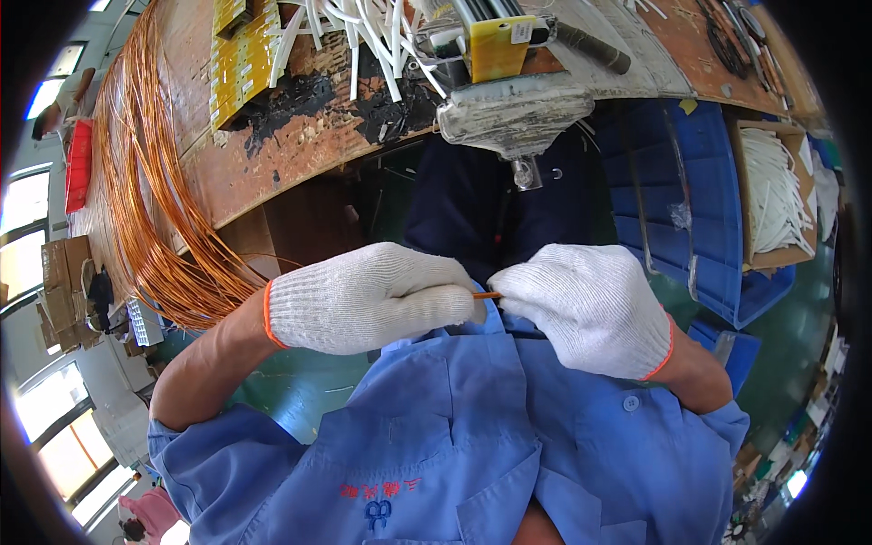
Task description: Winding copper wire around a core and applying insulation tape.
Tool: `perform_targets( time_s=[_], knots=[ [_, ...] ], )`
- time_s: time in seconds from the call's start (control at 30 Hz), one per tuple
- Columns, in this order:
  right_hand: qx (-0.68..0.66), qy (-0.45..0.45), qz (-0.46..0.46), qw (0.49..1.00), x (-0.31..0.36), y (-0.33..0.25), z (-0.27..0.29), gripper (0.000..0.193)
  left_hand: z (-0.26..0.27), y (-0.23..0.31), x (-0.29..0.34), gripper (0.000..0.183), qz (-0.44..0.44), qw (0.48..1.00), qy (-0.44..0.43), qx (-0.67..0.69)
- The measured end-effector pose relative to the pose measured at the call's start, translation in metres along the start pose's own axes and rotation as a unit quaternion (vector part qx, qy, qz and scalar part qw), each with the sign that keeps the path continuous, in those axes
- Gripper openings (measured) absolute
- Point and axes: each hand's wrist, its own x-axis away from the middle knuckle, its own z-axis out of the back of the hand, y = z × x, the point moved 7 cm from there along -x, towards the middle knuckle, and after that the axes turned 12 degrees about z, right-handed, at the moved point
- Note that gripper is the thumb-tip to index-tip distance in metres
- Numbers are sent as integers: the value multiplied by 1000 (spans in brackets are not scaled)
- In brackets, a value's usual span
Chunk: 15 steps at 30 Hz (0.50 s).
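Both hands wear white knitted gloves with orange cuffs and meet in front of my chest. My left hand (372,295) is closed, thumb along the fingers, on a copper wire (486,295). My right hand (586,309) pinches the same wire from the other side. Only a short orange-brown piece shows in the gap between the fingertips; the rest is hidden by the gloves. A large bundle of copper wire (150,200) hangs over the bench's left edge, and a loose strand runs from it toward my left hand.
Ahead stands a worn wooden bench (300,154) carrying white tubes (377,36), a yellow perforated strip (243,68) and a tape-wrapped fixture (513,109) jutting over its edge. To the right are a blue bin (663,200) and a cardboard box (781,259) of white tubing.
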Motion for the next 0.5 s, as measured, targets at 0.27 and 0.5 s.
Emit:
perform_targets(
  time_s=[0.27,0.5],
  knots=[
    [-349,28,-417,839,83,83,34,32,51,-14,44,21,39,970,241,10],
    [-29,171,-355,919,165,130,92,16,82,-32,80,22,29,934,350,-65]
  ],
)
